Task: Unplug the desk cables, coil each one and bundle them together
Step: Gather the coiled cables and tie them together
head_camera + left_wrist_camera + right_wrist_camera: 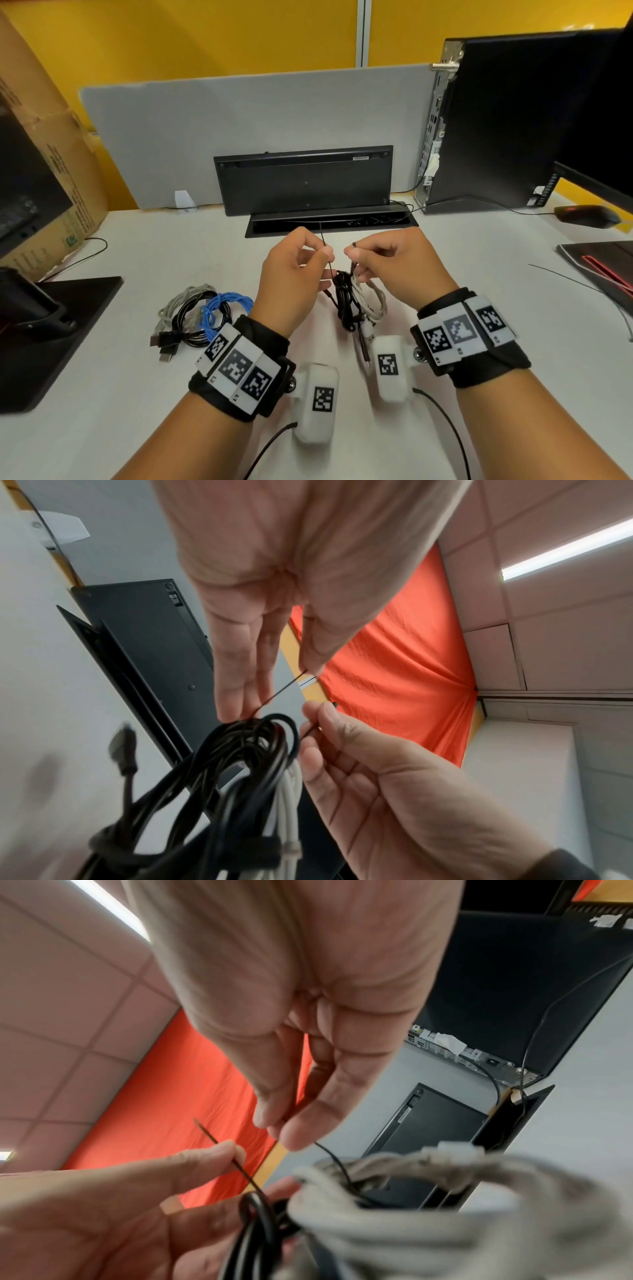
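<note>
Both hands are raised over the middle of the white desk (479,253). My left hand (325,254) pinches one end of a thin black tie (323,240) between thumb and forefinger. My right hand (352,253) pinches the tie's other end. Below them hang a coiled black cable (343,298) and a coiled grey-white cable (372,298), with the tie looped through both. In the left wrist view the tie (281,693) runs down into the black coil (240,750). The right wrist view shows the grey coil (377,1177) blurred and close.
A tied bundle of grey, black and blue cables (202,315) lies on the desk at the left. An upturned keyboard (305,178) leans on the grey partition behind an open cable slot (332,222). A PC tower (496,120) and mouse (587,216) stand right, a cardboard box (44,137) left.
</note>
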The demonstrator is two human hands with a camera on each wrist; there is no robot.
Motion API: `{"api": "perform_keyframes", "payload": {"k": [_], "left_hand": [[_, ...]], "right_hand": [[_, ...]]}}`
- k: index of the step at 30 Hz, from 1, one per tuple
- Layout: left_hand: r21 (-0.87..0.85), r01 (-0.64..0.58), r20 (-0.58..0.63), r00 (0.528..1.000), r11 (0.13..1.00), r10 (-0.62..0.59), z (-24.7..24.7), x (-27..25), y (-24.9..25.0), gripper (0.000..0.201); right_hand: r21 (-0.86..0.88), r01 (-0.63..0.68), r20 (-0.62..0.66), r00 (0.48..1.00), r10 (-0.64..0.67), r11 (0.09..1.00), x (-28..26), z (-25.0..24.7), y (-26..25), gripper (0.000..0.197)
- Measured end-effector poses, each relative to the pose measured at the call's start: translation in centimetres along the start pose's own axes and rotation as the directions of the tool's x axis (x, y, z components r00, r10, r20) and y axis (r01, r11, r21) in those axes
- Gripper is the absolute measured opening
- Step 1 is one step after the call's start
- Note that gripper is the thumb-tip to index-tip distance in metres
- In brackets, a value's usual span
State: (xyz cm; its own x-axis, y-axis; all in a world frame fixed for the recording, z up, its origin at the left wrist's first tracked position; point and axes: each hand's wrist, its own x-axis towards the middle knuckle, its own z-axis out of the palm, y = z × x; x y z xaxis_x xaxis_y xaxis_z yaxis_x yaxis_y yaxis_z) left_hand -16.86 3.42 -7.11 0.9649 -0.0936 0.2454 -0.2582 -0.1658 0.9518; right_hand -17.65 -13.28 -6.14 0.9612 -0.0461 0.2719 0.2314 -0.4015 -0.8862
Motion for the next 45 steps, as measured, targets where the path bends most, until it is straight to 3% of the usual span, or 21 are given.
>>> {"api": "perform_keyframes", "payload": {"k": [9, 18, 21, 25, 27, 30, 33, 36, 39, 45], "left_hand": [[0.018, -0.014, -0.009, 1.000, 1.000, 0.015, 0.3, 0.1, 0.1, 0.012], [0.050, -0.061, 0.042, 0.997, 0.997, 0.059, 0.4, 0.7, 0.3, 0.011], [0.142, -0.043, 0.068, 0.997, 0.989, 0.033, -0.7, 1.1, 0.5, 0.014], [0.357, 0.010, -0.007, 1.000, 0.934, -0.008, -4.5, 2.0, 0.7, 0.023], [0.486, 0.089, -0.004, 0.995, 0.869, -0.100, -6.9, 2.6, 0.7, 0.026], [0.732, 0.170, 0.001, 0.968, 0.659, -0.250, -9.5, 3.3, 0.2, 0.028], [0.877, 0.170, -0.007, 0.940, 0.450, -0.342, -10.3, 3.7, -0.9, 0.026], [0.944, 0.133, 0.004, 0.909, 0.301, -0.416, -10.0, 4.1, -2.6, 0.024], [0.975, 0.083, 0.018, 0.895, 0.207, -0.445, -9.7, 4.4, -3.8, 0.026], [0.986, 0.094, -0.027, 0.906, 0.136, -0.423, -9.8, 5.0, -4.7, 0.012]], "right_hand": [[-0.116, 0.106, 0.027, 0.994, -0.103, 0.988, 0.0, 1.3, 0.1, 0.023], [-0.201, 0.148, 0.008, 0.989, -0.149, 0.968, 0.0, 1.7, 0.2, 0.016], [-0.208, 0.130, 0.013, 0.991, -0.130, 0.969, 0.0, 1.5, 0.3, 0.011], [-0.250, 0.138, 0.039, 0.990, -0.133, 0.958, -0.1, 1.1, 0.6, 0.009], [-0.258, 0.147, 0.050, 0.989, -0.139, 0.955, -0.1, 1.0, 0.7, 0.008], [-0.269, 0.156, 0.068, 0.987, -0.142, 0.951, -0.1, 1.2, 0.9, 0.005], [-0.265, 0.150, 0.088, 0.987, -0.131, 0.953, -0.1, 1.6, 1.0, 0.006], [-0.251, 0.143, 0.104, 0.987, -0.120, 0.957, -0.3, 1.9, 1.0, 0.010], [-0.255, 0.155, 0.115, 0.985, -0.129, 0.954, -0.4, 2.0, 0.9, 0.013], [-0.264, 0.121, 0.112, 0.989, -0.094, 0.957, -0.5, 1.7, 0.7, 0.009]]}}
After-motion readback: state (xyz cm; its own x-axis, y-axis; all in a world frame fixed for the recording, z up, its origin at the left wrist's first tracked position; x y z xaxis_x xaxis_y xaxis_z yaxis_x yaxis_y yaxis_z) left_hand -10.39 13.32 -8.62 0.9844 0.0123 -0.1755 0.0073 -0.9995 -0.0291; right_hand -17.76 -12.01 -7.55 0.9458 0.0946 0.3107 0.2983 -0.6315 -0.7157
